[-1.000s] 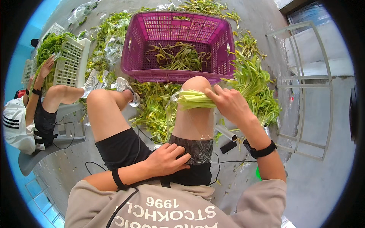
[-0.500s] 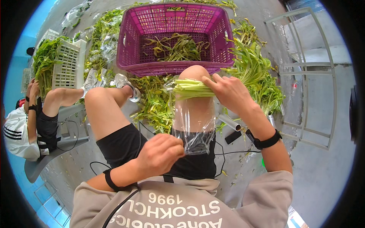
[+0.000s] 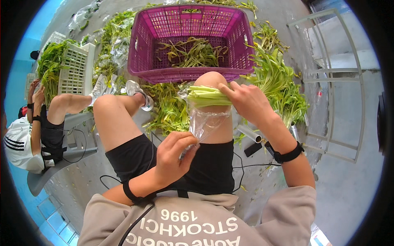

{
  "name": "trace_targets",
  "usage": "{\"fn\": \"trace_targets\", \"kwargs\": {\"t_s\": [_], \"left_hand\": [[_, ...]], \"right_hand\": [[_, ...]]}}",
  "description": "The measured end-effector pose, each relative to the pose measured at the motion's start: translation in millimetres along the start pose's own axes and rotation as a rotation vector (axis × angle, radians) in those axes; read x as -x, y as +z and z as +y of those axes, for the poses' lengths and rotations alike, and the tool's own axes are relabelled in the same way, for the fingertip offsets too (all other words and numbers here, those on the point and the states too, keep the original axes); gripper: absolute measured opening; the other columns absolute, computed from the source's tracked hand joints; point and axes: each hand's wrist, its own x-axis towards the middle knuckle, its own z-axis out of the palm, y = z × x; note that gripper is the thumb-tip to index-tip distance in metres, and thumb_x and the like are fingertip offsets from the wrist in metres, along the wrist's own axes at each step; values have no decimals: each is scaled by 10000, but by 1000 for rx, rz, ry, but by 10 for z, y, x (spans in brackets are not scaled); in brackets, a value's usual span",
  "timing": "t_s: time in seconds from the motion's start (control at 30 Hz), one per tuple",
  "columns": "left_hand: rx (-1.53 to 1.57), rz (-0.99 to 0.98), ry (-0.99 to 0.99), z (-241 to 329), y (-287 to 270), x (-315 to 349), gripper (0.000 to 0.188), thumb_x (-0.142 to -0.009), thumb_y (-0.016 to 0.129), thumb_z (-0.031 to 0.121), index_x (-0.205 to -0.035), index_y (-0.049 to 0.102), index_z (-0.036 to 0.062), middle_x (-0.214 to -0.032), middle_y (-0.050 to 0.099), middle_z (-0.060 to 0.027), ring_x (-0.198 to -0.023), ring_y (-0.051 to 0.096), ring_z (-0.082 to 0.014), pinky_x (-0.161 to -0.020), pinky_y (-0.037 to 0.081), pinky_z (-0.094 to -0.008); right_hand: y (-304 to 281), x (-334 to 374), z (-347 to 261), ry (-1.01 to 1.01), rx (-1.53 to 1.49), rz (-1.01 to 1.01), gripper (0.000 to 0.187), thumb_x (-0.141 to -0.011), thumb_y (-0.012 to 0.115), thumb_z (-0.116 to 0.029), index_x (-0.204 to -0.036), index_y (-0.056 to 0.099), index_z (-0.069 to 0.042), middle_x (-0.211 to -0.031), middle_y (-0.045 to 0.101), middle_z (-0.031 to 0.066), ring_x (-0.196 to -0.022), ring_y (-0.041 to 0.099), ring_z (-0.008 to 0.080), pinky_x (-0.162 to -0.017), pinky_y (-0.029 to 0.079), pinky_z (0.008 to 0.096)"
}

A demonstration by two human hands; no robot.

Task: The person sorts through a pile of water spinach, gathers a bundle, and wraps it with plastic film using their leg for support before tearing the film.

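A bunch of leafy greens [image 3: 208,96] lies across my right knee, its pale cut stems pointing left. My right hand [image 3: 250,103] is closed around the bunch, thumb on top of the stems. Clear plastic film [image 3: 205,122] wraps around the stem ends and stretches down over my thigh. The film's lower end is gathered in my left hand [image 3: 177,156], whose fingers are curled closed on it. How far the film reaches under the stems is hidden.
A purple crate [image 3: 191,76] holding wilted greens stands beyond my knees. Loose greens [image 3: 164,108] cover the floor around it. To the left, a co-worker [image 3: 24,141] handles greens beside a white crate [image 3: 74,69]. A metal frame [image 3: 334,76] stands right; a metal tube [image 3: 249,133] lies near my knee.
My left hand has moved up toward the stems, and the film between my hands has narrowed and bunched into its fingers. My right hand and the greens have stayed nearly in place.
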Motion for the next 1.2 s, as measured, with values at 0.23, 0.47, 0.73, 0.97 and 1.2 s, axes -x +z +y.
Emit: {"fn": "trace_targets", "kwargs": {"t_s": [0.23,0.47,0.73,0.97,1.2], "left_hand": [[-37,-148,398,123,-233,-230,243,-738,709,33,-977,674,61,-1038,667,-135,-900,665,-289,-752,562,-380],[-126,-309,595,363,80,-165,198,-772,730,110,-967,702,117,-1060,647,-61,-933,647,-203,-807,546,-333],[564,86,-289,488,-12,107,280,-775,773,-89,-990,783,89,-965,597,-81,-864,620,-185,-793,533,-296],[818,-25,-601,423,-237,141,122,-898,695,-19,-1014,688,17,-987,604,-71,-930,594,-144,-843,492,-295],[1174,239,-928,396,-171,-52,158,-1023,514,193,-1058,534,40,-907,554,-41,-842,575,-125,-842,500,-307]], "right_hand": [[-39,11,-29,18,21,-18,418,-851,609,-50,-1251,508,-114,-889,612,99,-748,689,296,-620,566,390],[21,19,-33,-4,8,73,447,-833,636,-72,-1262,522,-124,-829,646,105,-693,708,289,-598,576,392],[-21,20,-55,35,20,27,446,-844,635,-84,-1273,520,-122,-836,651,109,-694,710,294,-607,577,382],[-49,38,-77,51,21,21,424,-856,621,-85,-1266,517,-118,-826,654,111,-704,712,298,-621,581,394],[-49,35,-96,46,8,41,410,-855,610,-66,-1251,519,-114,-813,650,111,-707,709,305,-628,582,398]]}}
